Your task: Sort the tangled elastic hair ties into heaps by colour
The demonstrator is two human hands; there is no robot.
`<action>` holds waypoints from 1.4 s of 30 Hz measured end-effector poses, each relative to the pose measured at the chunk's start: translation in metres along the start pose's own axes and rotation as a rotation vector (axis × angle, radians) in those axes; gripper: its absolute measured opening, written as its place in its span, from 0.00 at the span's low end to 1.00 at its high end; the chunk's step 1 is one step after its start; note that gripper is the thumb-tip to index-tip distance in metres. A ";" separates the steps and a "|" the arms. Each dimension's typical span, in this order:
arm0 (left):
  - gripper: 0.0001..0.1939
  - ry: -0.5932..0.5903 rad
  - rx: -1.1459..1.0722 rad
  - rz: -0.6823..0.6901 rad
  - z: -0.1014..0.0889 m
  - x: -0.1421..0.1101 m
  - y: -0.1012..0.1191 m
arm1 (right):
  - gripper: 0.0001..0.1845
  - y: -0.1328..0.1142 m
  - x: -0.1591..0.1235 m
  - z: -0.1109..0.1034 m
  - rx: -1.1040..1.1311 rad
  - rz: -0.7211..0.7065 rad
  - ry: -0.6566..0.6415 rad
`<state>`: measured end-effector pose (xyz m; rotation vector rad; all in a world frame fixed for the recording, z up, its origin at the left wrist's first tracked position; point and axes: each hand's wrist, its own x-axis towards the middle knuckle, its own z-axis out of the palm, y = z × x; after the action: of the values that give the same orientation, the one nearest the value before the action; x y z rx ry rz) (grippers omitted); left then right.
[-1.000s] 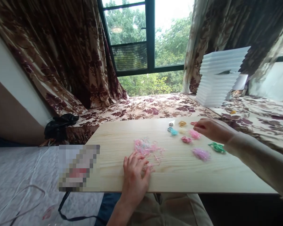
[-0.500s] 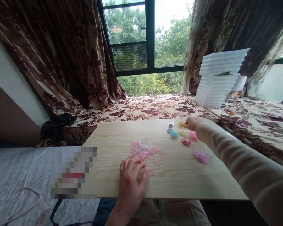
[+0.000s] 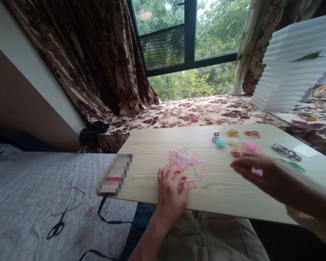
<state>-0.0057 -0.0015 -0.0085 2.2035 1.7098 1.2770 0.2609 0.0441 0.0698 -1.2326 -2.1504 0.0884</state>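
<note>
My left hand [image 3: 171, 188] rests on the wooden board [image 3: 149, 141] with fingers spread and bent, beside a mixed pile of small pink and pale elastic bands [image 3: 182, 159]. A few loose pink bands [image 3: 190, 183] lie by its thumb. Over the board's right side is my right hand [image 3: 268, 177], smeared by motion; whether its fingertips hold anything cannot be made out. A lilac patch [image 3: 257, 171] shows through the gap in that hand. Just beyond its fingertips lie dark pink bands [image 3: 236, 153] and a bright pink heap [image 3: 251, 146].
Small groups of teal bands [image 3: 220, 142], yellow bands [image 3: 233, 133], red bands [image 3: 252, 133], dark blue bands [image 3: 286, 152] and green bands [image 3: 296, 166] lie on the board. Scissors [image 3: 55, 229] and a white cable [image 3: 70, 188] are at the left. White foam sheets [image 3: 290, 69] stand behind.
My right hand has moved back from the yellow bands toward me, uncovering red, blue and green bands. My left hand stays by the mixed pile. The view has tilted down and turned left.
</note>
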 end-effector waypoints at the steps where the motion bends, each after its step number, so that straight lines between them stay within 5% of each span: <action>1: 0.05 -0.001 0.002 -0.005 0.000 0.000 0.000 | 0.14 -0.009 -0.009 0.012 0.049 -0.035 -0.085; 6: 0.10 -0.008 -0.020 0.000 -0.001 0.001 -0.001 | 0.14 -0.025 -0.021 0.067 0.225 0.027 -0.064; 11: 0.13 -0.047 -0.022 -0.009 -0.002 0.002 -0.002 | 0.12 -0.031 -0.014 0.090 0.262 0.037 -0.020; 28: 0.14 0.028 0.016 -0.027 -0.001 0.001 0.000 | 0.11 -0.038 -0.019 0.094 0.085 -0.137 0.007; 42: 0.13 0.025 0.076 -0.025 -0.001 0.000 0.000 | 0.16 -0.060 -0.005 0.097 -0.015 -0.194 -0.162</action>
<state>-0.0067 -0.0018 -0.0081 2.2082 1.8181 1.2606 0.1627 0.0315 0.0124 -1.0501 -2.4039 0.0919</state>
